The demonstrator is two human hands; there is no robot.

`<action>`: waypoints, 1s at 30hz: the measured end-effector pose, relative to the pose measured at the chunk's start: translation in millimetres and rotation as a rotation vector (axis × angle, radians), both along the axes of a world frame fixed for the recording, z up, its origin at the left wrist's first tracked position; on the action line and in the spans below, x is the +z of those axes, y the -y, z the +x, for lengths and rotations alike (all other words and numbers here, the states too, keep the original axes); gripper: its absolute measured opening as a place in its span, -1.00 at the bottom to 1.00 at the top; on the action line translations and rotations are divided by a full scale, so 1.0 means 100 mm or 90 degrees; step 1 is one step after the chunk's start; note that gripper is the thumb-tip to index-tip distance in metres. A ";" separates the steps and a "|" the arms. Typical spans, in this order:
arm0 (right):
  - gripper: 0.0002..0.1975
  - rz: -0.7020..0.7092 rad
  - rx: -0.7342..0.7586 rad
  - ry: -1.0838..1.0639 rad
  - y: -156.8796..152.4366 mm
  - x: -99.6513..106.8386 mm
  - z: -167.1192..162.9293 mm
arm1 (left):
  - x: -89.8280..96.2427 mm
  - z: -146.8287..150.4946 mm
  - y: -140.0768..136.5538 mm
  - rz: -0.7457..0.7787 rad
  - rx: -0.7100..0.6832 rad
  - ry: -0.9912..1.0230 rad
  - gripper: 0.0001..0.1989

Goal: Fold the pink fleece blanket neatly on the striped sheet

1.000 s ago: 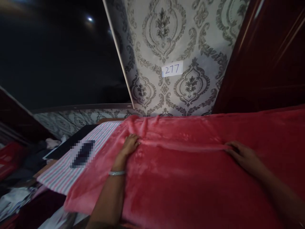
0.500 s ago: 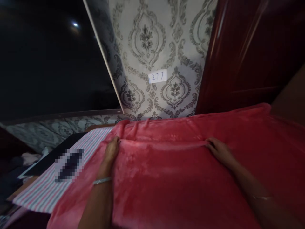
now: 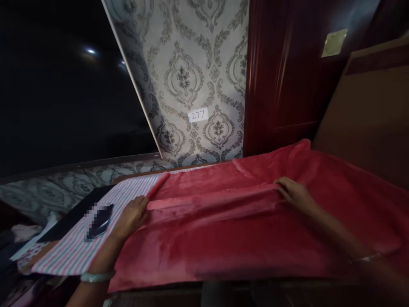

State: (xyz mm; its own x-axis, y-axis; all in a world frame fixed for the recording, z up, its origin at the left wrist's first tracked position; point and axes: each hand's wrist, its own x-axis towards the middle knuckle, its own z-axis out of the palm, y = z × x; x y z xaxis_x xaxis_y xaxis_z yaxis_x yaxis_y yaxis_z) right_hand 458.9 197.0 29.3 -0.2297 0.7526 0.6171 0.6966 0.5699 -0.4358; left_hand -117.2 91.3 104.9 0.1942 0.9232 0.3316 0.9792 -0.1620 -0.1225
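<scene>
A plush red blanket (image 3: pixel 223 243) spreads over the table, with a raised fold running between my two hands. My left hand (image 3: pixel 132 215) is closed on the left end of that fold, close to the striped cloth (image 3: pixel 67 251). Farther right, my right hand (image 3: pixel 292 192) pinches the same fold, its fingers bent over the fabric. Between them the edge is drawn fairly straight, with creases below it. The blanket's far right part is bunched up against the back.
A dark phone-like object (image 3: pixel 102 219), partly pixelated, lies on the striped cloth. Behind stand a large black screen (image 3: pixel 73 102), patterned wallpaper (image 3: pixel 183 79) with a paper label (image 3: pixel 198 114), and a dark red panel (image 3: pixel 268 85). A cardboard box (image 3: pixel 370 115) stands at right.
My left hand has moved left and slightly down with the blanket's fold. The blanket's near edge now shows, with floor below it. The camera view has turned to the right.
</scene>
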 end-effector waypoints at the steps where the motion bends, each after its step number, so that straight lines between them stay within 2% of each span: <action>1: -0.78 -0.002 0.006 0.004 0.06 0.00 0.02 | 0.02 0.01 0.06 -0.001 0.004 -0.002 -0.90; 5: -0.78 -0.005 0.004 0.005 0.29 0.05 0.03 | 0.20 0.01 0.28 0.067 0.025 0.032 -0.85; 9: -0.82 -0.010 -0.009 0.002 0.45 0.11 0.09 | 0.38 -0.03 0.44 0.148 0.091 0.097 -0.77; 12: -0.85 -0.039 0.002 0.019 0.51 0.12 0.15 | 0.41 -0.01 0.47 0.095 0.131 0.077 -0.71; 16: -0.88 -0.067 -0.001 0.014 0.49 0.16 0.22 | 0.41 0.09 0.50 0.012 0.136 0.018 -0.67; 20: -0.87 -0.024 -0.033 -0.040 0.34 0.31 0.28 | 0.54 0.21 0.59 -0.019 0.079 -0.063 -0.68; 22: -0.85 0.002 -0.052 -0.056 0.25 0.36 0.30 | 0.57 0.27 0.62 -0.019 0.079 -0.107 -0.69; 24: -0.84 -0.001 -0.071 -0.050 0.17 0.35 0.29 | 0.52 0.32 0.61 -0.018 0.115 -0.124 -0.71; 26: -0.85 -0.041 -0.086 -0.025 0.12 0.25 0.27 | 0.36 0.36 0.59 -0.050 0.135 -0.109 -0.74; 28: -0.86 -0.090 -0.102 0.003 0.09 0.10 0.26 | 0.15 0.41 0.59 -0.083 0.108 -0.067 -0.76; 30: -0.86 -0.126 -0.123 0.019 0.08 -0.06 0.28 | -0.06 0.46 0.65 -0.052 0.068 -0.003 -0.74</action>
State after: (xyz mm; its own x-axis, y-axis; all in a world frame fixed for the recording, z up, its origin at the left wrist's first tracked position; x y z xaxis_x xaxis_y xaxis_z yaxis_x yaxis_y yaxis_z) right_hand 487.0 188.7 23.0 -0.0857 0.8897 0.4485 0.7984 0.3306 -0.5033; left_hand -71.6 26.0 98.9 0.0946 0.9627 0.2535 0.9909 -0.0666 -0.1171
